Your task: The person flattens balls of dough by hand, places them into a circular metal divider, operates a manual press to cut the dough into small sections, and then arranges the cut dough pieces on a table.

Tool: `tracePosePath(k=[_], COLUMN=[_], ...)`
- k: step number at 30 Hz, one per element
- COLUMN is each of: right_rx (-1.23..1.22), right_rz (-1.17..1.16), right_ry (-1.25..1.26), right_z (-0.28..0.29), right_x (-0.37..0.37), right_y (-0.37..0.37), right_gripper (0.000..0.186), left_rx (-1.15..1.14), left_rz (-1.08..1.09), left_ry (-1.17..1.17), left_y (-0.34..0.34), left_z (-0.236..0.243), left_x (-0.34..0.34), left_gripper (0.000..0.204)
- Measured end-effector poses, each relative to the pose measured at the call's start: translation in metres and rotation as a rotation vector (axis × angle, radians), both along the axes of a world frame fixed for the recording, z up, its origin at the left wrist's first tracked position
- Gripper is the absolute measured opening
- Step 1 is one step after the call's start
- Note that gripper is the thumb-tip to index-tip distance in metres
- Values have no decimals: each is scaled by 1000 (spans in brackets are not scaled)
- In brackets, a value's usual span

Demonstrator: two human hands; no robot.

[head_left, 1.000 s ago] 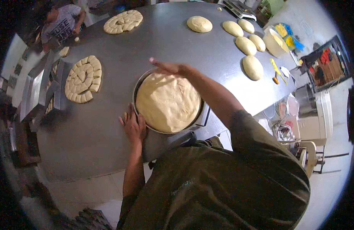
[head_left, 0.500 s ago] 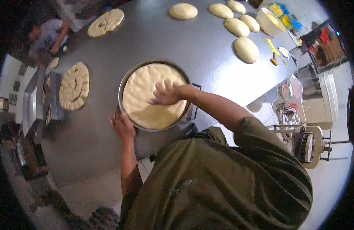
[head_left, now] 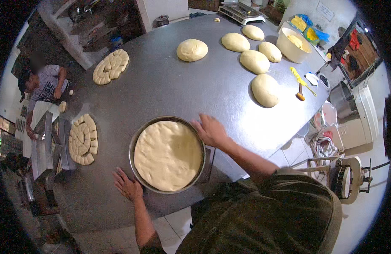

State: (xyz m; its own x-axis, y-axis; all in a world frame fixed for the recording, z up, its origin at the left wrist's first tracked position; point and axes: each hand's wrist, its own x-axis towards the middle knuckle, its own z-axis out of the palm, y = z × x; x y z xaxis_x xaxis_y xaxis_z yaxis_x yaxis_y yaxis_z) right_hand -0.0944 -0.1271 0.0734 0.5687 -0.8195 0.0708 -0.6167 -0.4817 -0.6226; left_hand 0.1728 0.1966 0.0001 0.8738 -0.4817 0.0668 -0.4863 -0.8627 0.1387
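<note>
Dough [head_left: 168, 158] fills the round pan [head_left: 131, 155] on the table [head_left: 157, 89]. Your left hand [head_left: 128, 185], spread, is by its near-left rim; your right hand [head_left: 211, 130], loosely spread, by its far-right. Beyond the pan, rightward, a tub [head_left: 286, 48] holds something yellow [head_left: 295, 41].

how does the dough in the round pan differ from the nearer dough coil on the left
The pan dough is one whole, dimpled sheet; the dough coil is cut into pieces. The pan dough sits inside the round pan; the dough coil lies directly on the table. Both are pale and look uncooked.
</note>
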Motion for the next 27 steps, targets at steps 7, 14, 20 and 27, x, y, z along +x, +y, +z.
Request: tracePosePath(k=[7,14,20,27], right_rx=[73,213,713,834], right_rz=[53,-312,-665,-1264], right_ry=[151,32,-359,-880], right_z=[-76,-50,-65,-131], right_x=[-55,-149,-303,-411], right_y=[21,104,209,349], right_gripper=[52,45,46,23], left_rx=[-8,156,125,268], left_rz=[-25,61,-3,-481], left_ry=[22,74,31,-462], left_y=[3,-23,-37,-43], left_z=[-30,7,-10,-32], left_x=[22,22,34,65], left_gripper=[93,99,95,80])
